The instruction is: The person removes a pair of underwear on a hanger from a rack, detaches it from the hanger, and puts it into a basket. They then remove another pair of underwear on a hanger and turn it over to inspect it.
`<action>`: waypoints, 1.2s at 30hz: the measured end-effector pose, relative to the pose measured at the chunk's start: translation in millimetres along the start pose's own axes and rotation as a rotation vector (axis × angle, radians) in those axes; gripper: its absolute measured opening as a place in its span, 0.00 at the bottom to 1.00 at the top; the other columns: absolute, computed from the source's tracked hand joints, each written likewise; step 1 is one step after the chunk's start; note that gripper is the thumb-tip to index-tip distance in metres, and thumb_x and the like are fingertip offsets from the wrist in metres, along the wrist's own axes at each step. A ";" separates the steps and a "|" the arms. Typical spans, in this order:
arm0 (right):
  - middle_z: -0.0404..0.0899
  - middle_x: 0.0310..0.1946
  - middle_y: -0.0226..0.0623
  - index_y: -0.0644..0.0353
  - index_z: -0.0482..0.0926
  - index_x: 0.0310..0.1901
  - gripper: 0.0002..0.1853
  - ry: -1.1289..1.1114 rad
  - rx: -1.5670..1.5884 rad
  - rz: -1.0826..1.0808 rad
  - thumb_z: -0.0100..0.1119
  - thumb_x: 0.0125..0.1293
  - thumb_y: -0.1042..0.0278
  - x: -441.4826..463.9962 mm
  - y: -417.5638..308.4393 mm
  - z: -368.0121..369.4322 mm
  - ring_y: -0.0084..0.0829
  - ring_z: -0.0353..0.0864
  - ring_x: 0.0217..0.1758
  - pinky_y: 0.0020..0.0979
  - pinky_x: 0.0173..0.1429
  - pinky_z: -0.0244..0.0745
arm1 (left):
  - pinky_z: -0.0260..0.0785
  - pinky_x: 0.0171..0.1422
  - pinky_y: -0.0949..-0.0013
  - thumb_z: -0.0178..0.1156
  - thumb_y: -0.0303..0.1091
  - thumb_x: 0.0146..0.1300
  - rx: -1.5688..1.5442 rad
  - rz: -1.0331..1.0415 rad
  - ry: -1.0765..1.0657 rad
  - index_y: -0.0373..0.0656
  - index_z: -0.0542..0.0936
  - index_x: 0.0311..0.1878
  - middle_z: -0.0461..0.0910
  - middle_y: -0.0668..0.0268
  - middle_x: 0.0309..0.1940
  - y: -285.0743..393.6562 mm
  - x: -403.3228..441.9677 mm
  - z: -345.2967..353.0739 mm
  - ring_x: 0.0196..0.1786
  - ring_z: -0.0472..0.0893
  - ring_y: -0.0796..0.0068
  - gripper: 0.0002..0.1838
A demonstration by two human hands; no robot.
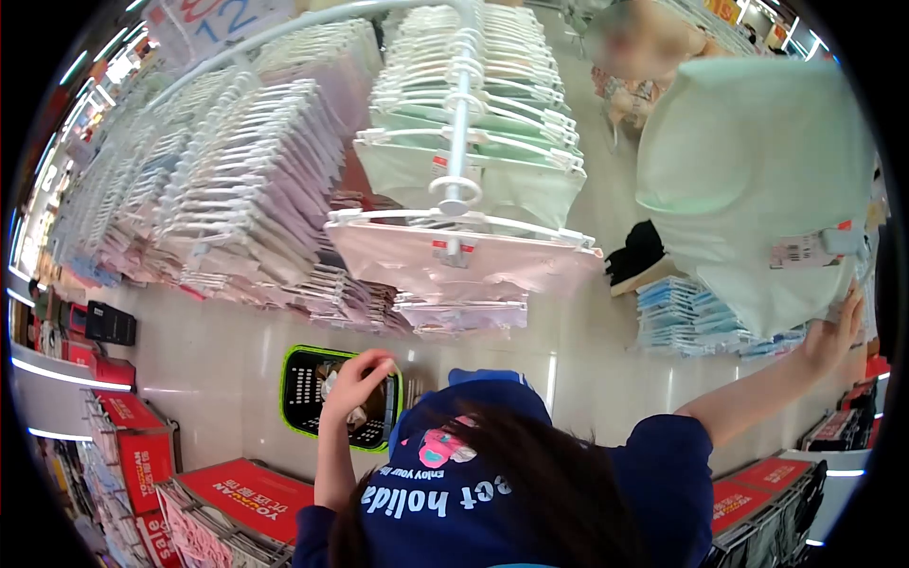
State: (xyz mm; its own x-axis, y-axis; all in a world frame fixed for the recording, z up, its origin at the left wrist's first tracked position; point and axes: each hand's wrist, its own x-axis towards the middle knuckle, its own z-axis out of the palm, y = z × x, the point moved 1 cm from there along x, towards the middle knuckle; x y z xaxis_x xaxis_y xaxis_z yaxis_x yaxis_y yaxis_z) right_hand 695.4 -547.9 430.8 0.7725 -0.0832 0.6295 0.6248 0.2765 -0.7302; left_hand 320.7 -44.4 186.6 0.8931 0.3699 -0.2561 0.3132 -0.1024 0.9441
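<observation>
On the right, my right hand (838, 327) grips the lower edge of a pale green garment (748, 180), smooth and thin like underwear. It hangs up and away from the hand, with a white price tag (793, 252) and a grey security tag (839, 239) near its lower right. My left hand (360, 381) is raised over a black shopping basket (301, 402) with a green rim, its fingers curled and nothing seen in them. Straight ahead, a pink garment (454, 260) hangs at the front of a white rail (461, 114), with pale green garments (511, 185) behind it.
More rows of hanging lilac clothes (275, 180) fill the left. Stacked blue-packed items (672, 312) and a black item (636, 254) lie under the held garment. Another person (653, 47), partly hidden, stands at the upper right. Red-topped display racks (251, 497) stand near me.
</observation>
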 end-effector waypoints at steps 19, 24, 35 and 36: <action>0.74 0.31 0.32 0.65 0.73 0.34 0.10 -1.428 0.380 0.430 0.49 0.61 0.65 -164.6 -42.7 358.7 0.19 0.72 0.35 0.20 0.38 0.65 | 0.63 0.57 0.59 0.43 0.44 0.64 -0.993 0.922 -0.325 0.43 0.61 0.59 0.64 0.58 0.58 95.6 -14.8 -73.3 0.56 0.68 0.64 0.23; 0.77 0.33 0.31 0.63 0.73 0.31 0.11 -1.566 0.486 0.687 0.48 0.62 0.63 -226.6 -18.0 399.6 0.17 0.71 0.34 0.19 0.41 0.65 | 0.60 0.59 0.56 0.42 0.47 0.64 -0.721 0.782 -0.382 0.43 0.58 0.62 0.61 0.58 0.60 105.0 -55.2 -23.9 0.58 0.66 0.63 0.26; 0.75 0.30 0.28 0.62 0.74 0.35 0.10 -1.651 0.416 0.887 0.49 0.62 0.63 -277.1 11.1 419.0 0.15 0.71 0.33 0.17 0.38 0.65 | 0.59 0.60 0.56 0.42 0.48 0.64 -0.708 0.766 -0.080 0.43 0.57 0.62 0.60 0.58 0.60 70.1 -96.7 -13.8 0.59 0.66 0.63 0.27; 0.75 0.30 0.27 0.62 0.74 0.35 0.10 -1.673 0.374 0.905 0.49 0.62 0.63 -278.5 11.2 421.3 0.15 0.71 0.33 0.17 0.37 0.65 | 0.59 0.60 0.56 0.42 0.48 0.64 -0.706 0.765 -0.071 0.43 0.57 0.62 0.60 0.58 0.60 69.1 -97.7 -14.9 0.59 0.66 0.63 0.27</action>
State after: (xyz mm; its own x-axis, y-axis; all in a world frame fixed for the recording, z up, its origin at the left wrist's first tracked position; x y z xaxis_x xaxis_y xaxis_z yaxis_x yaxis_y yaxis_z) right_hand 439.5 -118.3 359.2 -0.2127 0.9719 -0.1007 -0.0616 -0.1162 -0.9913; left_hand 250.3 -73.8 279.9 0.7973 0.3766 0.4717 -0.5842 0.2848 0.7600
